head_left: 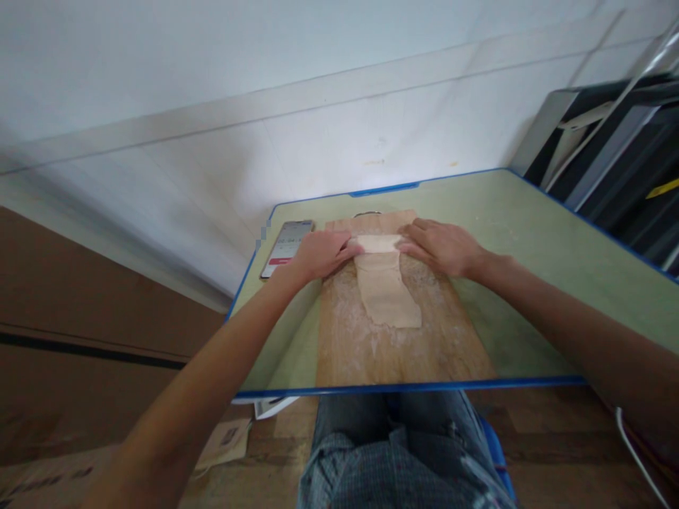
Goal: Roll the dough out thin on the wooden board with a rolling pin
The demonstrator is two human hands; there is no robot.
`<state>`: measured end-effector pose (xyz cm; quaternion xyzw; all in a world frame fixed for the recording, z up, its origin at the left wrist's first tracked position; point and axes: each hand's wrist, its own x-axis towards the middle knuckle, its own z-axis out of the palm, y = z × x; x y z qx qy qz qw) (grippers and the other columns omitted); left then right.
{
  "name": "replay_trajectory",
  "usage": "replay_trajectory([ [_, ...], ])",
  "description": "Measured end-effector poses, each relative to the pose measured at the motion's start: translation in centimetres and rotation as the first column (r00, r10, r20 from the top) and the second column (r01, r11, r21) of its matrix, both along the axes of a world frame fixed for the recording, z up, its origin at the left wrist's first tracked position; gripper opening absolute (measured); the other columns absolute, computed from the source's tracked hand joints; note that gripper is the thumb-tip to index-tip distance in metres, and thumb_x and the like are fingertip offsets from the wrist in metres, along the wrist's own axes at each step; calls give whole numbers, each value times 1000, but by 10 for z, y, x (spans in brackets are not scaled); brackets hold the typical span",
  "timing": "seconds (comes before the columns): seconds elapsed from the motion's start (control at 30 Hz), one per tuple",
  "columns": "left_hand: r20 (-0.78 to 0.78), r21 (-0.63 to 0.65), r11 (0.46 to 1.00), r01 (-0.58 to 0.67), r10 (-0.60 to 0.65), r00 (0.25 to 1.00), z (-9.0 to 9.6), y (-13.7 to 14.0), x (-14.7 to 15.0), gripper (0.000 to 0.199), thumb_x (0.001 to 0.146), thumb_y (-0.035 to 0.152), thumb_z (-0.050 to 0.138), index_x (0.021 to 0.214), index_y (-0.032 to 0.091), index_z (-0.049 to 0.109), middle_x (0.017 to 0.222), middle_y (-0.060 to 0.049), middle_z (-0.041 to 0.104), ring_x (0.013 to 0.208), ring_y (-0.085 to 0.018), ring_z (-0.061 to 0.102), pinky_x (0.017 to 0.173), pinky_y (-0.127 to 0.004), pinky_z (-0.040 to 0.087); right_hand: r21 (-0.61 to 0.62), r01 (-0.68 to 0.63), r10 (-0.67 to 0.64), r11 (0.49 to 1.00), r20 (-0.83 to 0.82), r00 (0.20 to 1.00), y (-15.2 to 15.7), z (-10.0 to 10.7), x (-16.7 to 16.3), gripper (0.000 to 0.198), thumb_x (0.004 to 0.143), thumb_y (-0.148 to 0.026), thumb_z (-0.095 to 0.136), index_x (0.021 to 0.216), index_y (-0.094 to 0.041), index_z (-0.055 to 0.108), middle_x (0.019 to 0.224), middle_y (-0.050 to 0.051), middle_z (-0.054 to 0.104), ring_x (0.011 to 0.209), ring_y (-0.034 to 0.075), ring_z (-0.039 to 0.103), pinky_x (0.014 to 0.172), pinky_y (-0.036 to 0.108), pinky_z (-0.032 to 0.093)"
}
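A flat strip of pale dough [390, 293] lies lengthwise on a floured wooden board [339, 346]. Its far end is doubled over into a thicker band; whether this is a fold or a roll I cannot tell. My left hand [326, 253] grips the left end of that band, thumb toward the middle. At the right end my right hand [440, 246] does the same, its fingers bent over the dough's edge. The near end of the strip lies loose on the board, with a slightly ragged edge.
A phone [286, 247] with a lit screen lies left of the board. The green tabletop [530, 283] has a blue rim and stands against a white wall [329, 148]. Dark flat items [615, 148] lean at the right, and a brown carton [79, 353] is at the left.
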<state>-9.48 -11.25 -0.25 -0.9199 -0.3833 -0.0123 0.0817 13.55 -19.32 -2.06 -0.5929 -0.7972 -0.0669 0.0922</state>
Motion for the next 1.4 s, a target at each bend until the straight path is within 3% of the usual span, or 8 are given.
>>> replay_trajectory([
  [0.2, -141, -104, 978, 183, -196, 970, 30, 1, -7, 54, 94, 54, 31, 140, 27, 36, 138, -6, 51, 117, -22, 54, 91, -29, 43, -41, -167, 168, 985, 36, 985, 6, 10, 15, 52, 95, -50, 27, 131, -18, 46, 120, 12, 62, 101, 25, 60, 70, 34, 46],
  [0.63, -88, 206, 965, 162, -147, 985, 118, -69, -26, 42, 91, 55, 36, 117, 27, 53, 93, -3, 67, 80, -21, 64, 71, -31, 45, 277, -145, 110, 950, 137, 984, -57, 95, 0, 61, 93, -59, 15, 126, -23, 51, 100, 8, 65, 81, 26, 63, 57, 35, 41],
  [0.77, -43, 344, 899, 270, -272, 961, 138, -100, -42, 49, 92, 59, 23, 114, 26, 53, 76, 1, 60, 63, -16, 58, 61, -27, 41, 330, -169, 150, 929, 82, 985, -90, 116, -7, 57, 90, -63, 20, 123, -30, 54, 91, 5, 66, 75, 27, 63, 54, 36, 40],
  [0.9, 10, 316, 897, 308, -328, 944, 150, -117, -54, 55, 91, 62, 23, 116, 26, 55, 67, 4, 57, 47, -9, 47, 56, -24, 34, 319, -206, 209, 925, 25, 977, -108, 126, -6, 45, 90, -59, 31, 118, -35, 55, 76, 0, 65, 57, 22, 59, 44, 33, 34],
  [1.0, -4, 71, 942, 328, -328, 945, 136, -108, -48, 48, 93, 58, 28, 103, 24, 60, 68, 3, 62, 52, -10, 53, 55, -23, 34, 126, -291, 301, 948, -63, 952, -97, 110, -3, 40, 92, -54, 34, 111, -29, 59, 80, 1, 68, 63, 21, 62, 50, 33, 42],
  [1.17, -70, -185, 953, 240, -256, 964, 62, -68, -29, 41, 94, 51, 32, 99, 21, 61, 86, -5, 69, 74, -18, 64, 62, -27, 43, -151, -312, 292, 938, -144, 946, -57, 47, 1, 43, 94, -52, 31, 100, -21, 61, 95, 7, 69, 84, 22, 65, 70, 35, 50],
  [1.27, -78, -186, 961, 205, -222, 972, 28, -60, -27, 41, 94, 47, 34, 111, 19, 57, 92, -8, 70, 80, -21, 65, 64, -29, 46, -152, -289, 269, 945, -143, 953, -49, 17, -2, 37, 95, -44, 33, 102, -19, 59, 95, 9, 67, 85, 22, 64, 71, 35, 50],
  [1.4, -92, -136, 973, 188, -202, 975, 18, -70, -31, 42, 95, 46, 32, 123, 18, 48, 101, -9, 68, 88, -21, 65, 68, -30, 49, -12, -248, 248, 969, -19, 969, -59, 1, -11, 33, 94, -35, 38, 110, -13, 58, 98, 13, 62, 90, 25, 60, 75, 38, 50],
])
